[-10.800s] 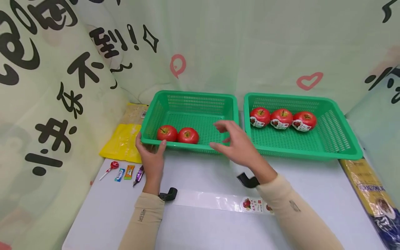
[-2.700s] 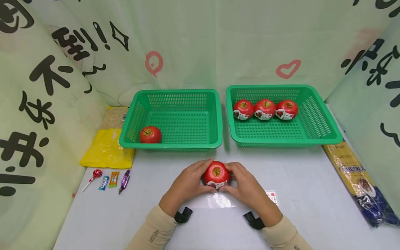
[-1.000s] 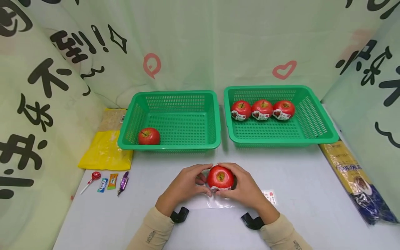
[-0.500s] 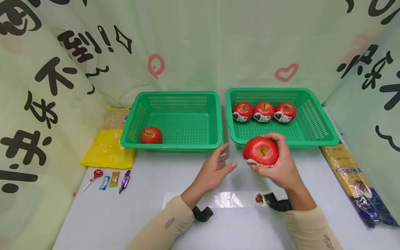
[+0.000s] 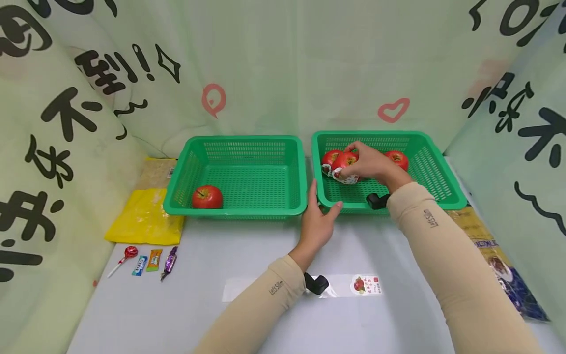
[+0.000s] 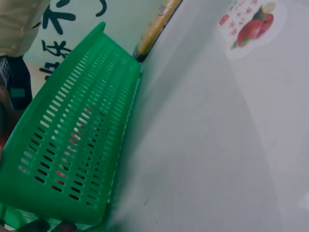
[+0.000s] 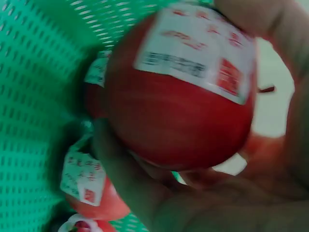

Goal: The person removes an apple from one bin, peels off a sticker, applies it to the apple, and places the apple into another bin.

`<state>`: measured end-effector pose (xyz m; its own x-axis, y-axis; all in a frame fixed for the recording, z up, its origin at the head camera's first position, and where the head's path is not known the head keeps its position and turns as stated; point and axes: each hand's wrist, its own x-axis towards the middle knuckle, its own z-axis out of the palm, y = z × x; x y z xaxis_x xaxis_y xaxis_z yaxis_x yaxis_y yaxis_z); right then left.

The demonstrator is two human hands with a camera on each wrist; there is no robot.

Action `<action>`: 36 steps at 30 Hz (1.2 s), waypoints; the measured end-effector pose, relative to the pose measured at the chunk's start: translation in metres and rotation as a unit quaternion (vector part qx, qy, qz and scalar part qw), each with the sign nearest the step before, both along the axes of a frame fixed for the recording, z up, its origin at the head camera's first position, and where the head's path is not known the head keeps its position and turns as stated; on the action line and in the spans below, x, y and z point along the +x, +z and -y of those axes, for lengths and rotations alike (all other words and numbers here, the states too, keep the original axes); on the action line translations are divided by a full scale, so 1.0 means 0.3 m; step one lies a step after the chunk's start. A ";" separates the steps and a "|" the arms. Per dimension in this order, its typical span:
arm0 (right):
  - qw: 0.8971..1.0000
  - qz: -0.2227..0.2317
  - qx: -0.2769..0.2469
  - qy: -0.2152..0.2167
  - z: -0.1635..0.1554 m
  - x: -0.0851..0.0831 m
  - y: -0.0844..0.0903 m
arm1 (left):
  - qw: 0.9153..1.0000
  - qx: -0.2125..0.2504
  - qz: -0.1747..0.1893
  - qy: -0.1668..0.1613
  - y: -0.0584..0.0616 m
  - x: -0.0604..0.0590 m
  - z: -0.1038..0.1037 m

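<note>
My right hand (image 5: 371, 164) holds a red apple (image 5: 346, 160) low inside the right green basket (image 5: 371, 133). A white label with red print is wrapped on this apple (image 7: 178, 121), which fills the right wrist view between thumb and fingers. Beside it sit labelled apples; one apple (image 5: 397, 158) shows right of my hand, which covers part of the row. My left hand (image 5: 317, 226) touches the front left corner of that basket, index finger and thumb extended. In the left wrist view, the basket (image 6: 72, 125) hides most of its fingers.
One unlabelled apple (image 5: 207, 197) sits in the left basket (image 5: 234, 213). A clear strip with an apple sticker (image 5: 366, 284) lies in front. At left are a yellow bag (image 5: 146, 216), a lollipop (image 5: 130, 252) and wrapped candies (image 5: 154, 260); a gold-blue packet (image 5: 499, 265) lies right.
The right hand has carried the labelled apple from above the strip into the right basket. My left hand has let go of it and moved up to the basket's corner.
</note>
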<state>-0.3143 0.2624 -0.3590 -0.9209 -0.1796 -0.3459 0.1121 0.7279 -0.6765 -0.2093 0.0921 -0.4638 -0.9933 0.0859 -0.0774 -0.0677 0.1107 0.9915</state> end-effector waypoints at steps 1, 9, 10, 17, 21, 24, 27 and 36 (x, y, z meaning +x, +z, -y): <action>1.000 0.017 0.009 0.009 0.006 -0.009 -0.008 | 1.000 0.001 -0.002 -0.001 -0.002 0.000 0.001; 0.987 0.153 0.032 0.025 0.075 -0.045 -0.035 | 1.000 -0.005 -0.012 0.002 -0.002 0.000 0.003; 0.985 0.162 0.041 0.030 0.081 -0.048 -0.036 | 1.000 -0.009 -0.011 0.003 -0.001 0.001 0.005; 0.971 0.218 0.082 0.053 0.096 -0.055 -0.048 | 1.000 -0.026 -0.003 -0.001 -0.013 0.009 0.007; 0.970 0.214 0.092 0.068 0.088 -0.056 -0.059 | 1.000 -0.021 -0.004 -0.003 -0.015 0.010 0.009; 0.971 0.216 0.072 0.069 0.071 -0.058 -0.068 | 1.000 -0.020 -0.007 -0.003 -0.016 0.007 0.012; 0.971 0.218 0.058 0.076 0.053 -0.055 -0.070 | 1.000 -0.024 -0.009 -0.007 -0.018 0.005 0.020; 0.978 0.136 0.098 0.122 0.029 0.032 0.002 | 0.991 -0.101 -0.001 -0.091 0.031 0.081 0.102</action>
